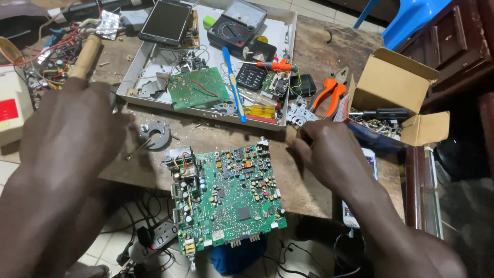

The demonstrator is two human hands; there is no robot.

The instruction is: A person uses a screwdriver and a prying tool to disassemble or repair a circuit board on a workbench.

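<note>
While my left hand [72,128] grips a wooden-handled tool [86,55] at the left of the frame, the green circuit board [226,193] lies at lower centre, long axis toward me; my right hand [334,154], nearer it, rests loosely curled and empty just beside its upper right corner.

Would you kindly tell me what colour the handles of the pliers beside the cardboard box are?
Orange handles on the metal pliers, seen in the head view.

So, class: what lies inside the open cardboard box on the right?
Inside the cardboard box lie a black-handled tool and a heap of small metal parts. The box walls and front flap hide whatever lies deeper.
</note>
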